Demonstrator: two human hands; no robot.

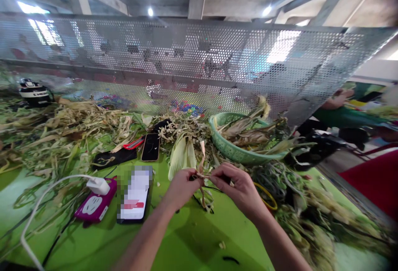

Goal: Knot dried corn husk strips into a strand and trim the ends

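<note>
My left hand (182, 186) and my right hand (236, 184) meet above the green table (192, 238). Both pinch a thin strip of dried corn husk (203, 175) stretched between them. More of the strip curls down below the hands (205, 198). Just beyond my hands lies a pale green corn husk bundle (183, 157).
A green plastic basket (231, 148) of husks stands behind my right hand. Phones (151, 146) (135, 194), a purple power strip (95, 204) with a white plug and cable lie at left. Husk piles (62, 130) spread across the table. A perforated metal screen (199, 63) stands behind. Another person's arm (337, 98) shows far right.
</note>
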